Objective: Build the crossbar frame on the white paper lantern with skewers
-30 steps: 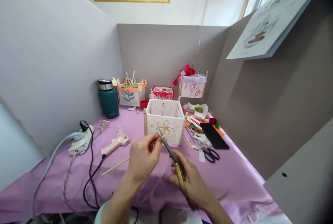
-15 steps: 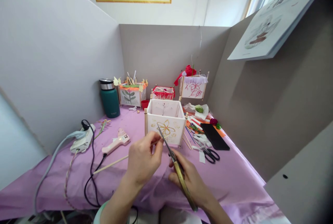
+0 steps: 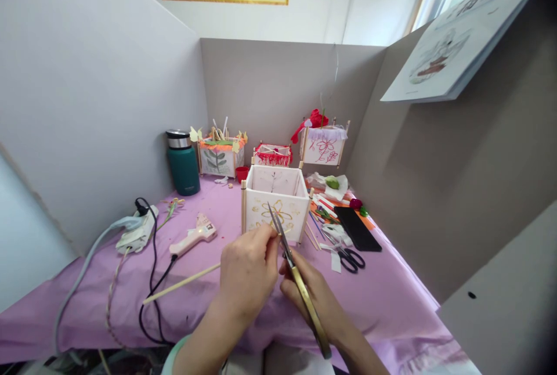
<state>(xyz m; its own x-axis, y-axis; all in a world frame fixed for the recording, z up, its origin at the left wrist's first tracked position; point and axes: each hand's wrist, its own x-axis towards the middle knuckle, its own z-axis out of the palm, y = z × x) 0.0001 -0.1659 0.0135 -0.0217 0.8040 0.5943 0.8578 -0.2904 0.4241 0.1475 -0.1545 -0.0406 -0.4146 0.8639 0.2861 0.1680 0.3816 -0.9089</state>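
Two hands worked at one thin stick.
Stick (image 3: 183, 284) pinched by left hand (image 3: 248, 273); scissors (image 3: 296, 276) gripped by right hand (image 3: 317, 299), blades narrowly parted, paper box (image 3: 276, 204) at 12 o'clock.

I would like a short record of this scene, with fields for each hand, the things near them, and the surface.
left hand: holds a thin wooden stick
right hand: holds gold-handled scissors, blades at the stick
nearest thing: white paper lantern box, just behind the hands
also near: pink glue gun, black scissors, green flask
surface: purple cloth
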